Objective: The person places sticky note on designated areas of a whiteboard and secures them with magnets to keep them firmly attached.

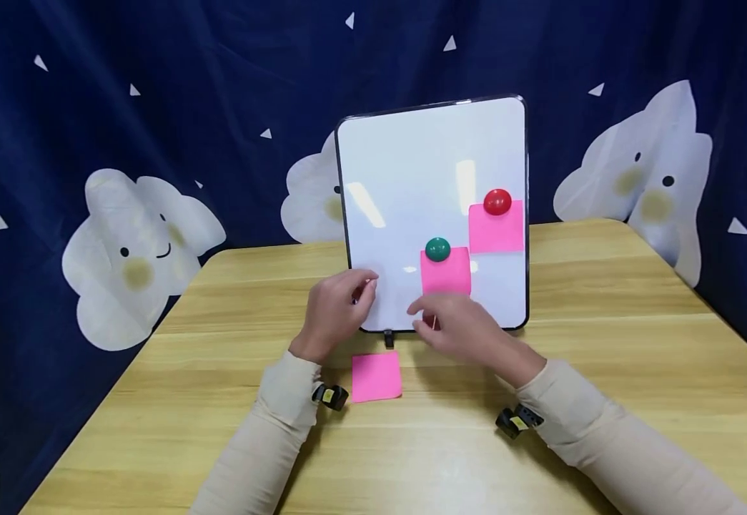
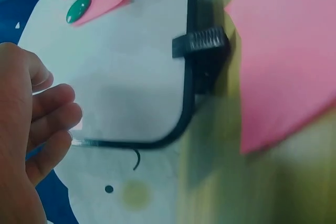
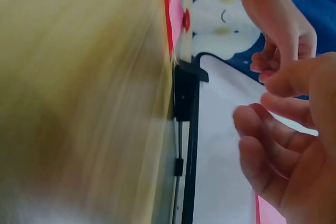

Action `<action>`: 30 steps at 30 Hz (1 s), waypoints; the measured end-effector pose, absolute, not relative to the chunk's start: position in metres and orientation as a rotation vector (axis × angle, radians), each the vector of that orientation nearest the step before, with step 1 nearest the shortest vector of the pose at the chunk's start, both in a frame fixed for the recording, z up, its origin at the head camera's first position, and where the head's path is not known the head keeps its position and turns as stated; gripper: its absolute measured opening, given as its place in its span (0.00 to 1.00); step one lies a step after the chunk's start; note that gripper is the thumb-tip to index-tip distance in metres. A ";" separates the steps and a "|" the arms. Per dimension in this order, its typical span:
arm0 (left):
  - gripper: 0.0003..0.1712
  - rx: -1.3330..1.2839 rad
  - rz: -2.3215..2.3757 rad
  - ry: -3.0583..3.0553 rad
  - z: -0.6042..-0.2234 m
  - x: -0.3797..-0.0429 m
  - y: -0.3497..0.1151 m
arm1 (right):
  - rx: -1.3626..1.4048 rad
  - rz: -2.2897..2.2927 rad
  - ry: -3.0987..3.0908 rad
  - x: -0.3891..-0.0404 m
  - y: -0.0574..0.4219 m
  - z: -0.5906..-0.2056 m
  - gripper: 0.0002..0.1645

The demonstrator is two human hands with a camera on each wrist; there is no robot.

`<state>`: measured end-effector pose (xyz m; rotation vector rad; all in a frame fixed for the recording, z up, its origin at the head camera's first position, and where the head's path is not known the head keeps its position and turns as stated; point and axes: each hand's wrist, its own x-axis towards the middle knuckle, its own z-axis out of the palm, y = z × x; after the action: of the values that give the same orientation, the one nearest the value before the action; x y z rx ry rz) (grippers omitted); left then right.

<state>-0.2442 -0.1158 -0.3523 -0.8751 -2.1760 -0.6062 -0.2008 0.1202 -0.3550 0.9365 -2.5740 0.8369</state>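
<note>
A black-framed whiteboard (image 1: 405,172) stands tilted back on the table. On its right side hang two pink sticky notes, one (image 1: 445,275) under a green magnet (image 1: 437,249), the other (image 1: 497,232) under a red magnet (image 1: 497,202). My left hand (image 1: 337,307) is at the board's lower left edge, its fingers loosely bent with nothing visible in them. Before the lower middle of the board, my right hand (image 1: 459,325) overlaps the lower note, fingers loosely curved and apart. The right wrist view also shows no object between the right fingers (image 3: 257,166).
A third pink sticky note (image 1: 376,377) lies on the wooden table (image 1: 437,458), beside the left wrist. Below the board's bottom edge sits a black clip-like foot (image 1: 389,339). A small red round piece (image 3: 186,19) shows past the table note. Behind hangs a dark blue curtain (image 1: 219,64).
</note>
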 end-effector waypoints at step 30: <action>0.09 -0.495 -0.552 -2.671 -0.380 -0.232 -0.195 | 1.246 0.534 -2.909 -0.200 0.086 -0.363 0.14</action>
<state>-0.2325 -0.1955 -0.3802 -0.4950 -2.6708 -0.5517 -0.1998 0.0855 -0.3628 1.2459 -2.9093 0.5337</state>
